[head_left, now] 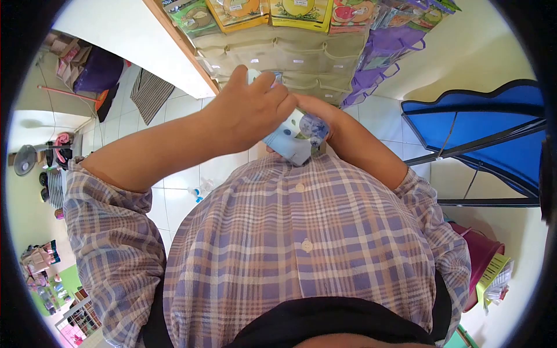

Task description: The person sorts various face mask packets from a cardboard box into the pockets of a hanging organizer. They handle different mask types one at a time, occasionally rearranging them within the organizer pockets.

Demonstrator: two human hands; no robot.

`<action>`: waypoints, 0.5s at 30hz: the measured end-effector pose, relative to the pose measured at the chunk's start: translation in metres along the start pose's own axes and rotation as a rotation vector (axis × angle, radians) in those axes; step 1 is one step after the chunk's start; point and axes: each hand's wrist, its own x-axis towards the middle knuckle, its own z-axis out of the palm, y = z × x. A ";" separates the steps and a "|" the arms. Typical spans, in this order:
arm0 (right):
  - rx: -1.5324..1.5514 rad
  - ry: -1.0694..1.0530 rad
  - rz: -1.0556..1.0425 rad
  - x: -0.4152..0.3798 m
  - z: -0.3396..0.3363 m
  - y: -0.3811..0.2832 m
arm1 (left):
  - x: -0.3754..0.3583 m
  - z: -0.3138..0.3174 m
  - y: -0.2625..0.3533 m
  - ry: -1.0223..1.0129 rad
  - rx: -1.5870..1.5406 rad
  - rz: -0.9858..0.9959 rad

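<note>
A light blue and white packet (295, 138) with a blueberry picture is held between both hands in front of the chest, its lower end near the shirt. My left hand (255, 107) is on its upper left side, fingers curled over the top edge. From the right, my right hand (316, 113) grips the packet's other side, most of its fingers hidden behind it. Behind the hands hangs a beige pocket organizer (255, 51) with colourful fruit packets (299, 11) in its top row.
Purple pouches (380, 58) hang beside the organizer. A blue folding frame (487, 124) stands at the right, above a maroon bin (478, 246). At the left are a striped mat (149, 95), a fan (25, 160) and a small item on the tiled floor (201, 189).
</note>
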 end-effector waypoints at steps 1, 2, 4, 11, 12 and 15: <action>0.286 -0.279 0.148 0.023 -0.020 0.022 | 0.001 -0.002 -0.006 -0.006 -0.017 -0.002; 0.572 -0.558 0.296 0.040 -0.035 0.038 | 0.002 -0.004 -0.013 -0.013 -0.032 -0.004; 0.632 -0.598 0.319 0.052 -0.047 0.051 | 0.005 -0.011 -0.033 -0.041 0.044 -0.063; -0.759 0.416 -0.347 0.062 -0.036 0.028 | 0.019 -0.030 -0.099 0.131 0.362 -0.221; -1.132 0.643 -0.623 0.064 -0.038 0.024 | 0.022 -0.025 -0.103 0.059 0.373 -0.241; -1.231 0.841 -0.650 0.068 -0.039 0.018 | 0.028 -0.013 -0.112 0.274 0.445 -0.097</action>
